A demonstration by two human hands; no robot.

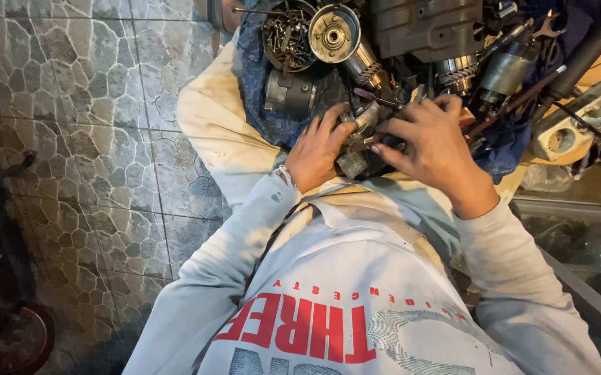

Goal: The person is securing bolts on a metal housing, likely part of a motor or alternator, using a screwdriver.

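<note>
Both hands are gripping a small grey metal part (pixel 357 142) over the person's lap: left hand (pixel 320 149) curled under it, right hand (pixel 434 142) clamped across its top. Beyond them, motor armatures (pixel 366 64) and a round tin of screws (pixel 288 35) are lying on blue cloth (pixel 262 104).

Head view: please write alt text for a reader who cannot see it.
Seen from above, a person's left hand and right hand grip a small grey metal part over a lap heaped with motor parts and a round tin of screws. The person wears a pale long-sleeved shirt; grey stone-pattern floor tiles lie to the left.
</note>
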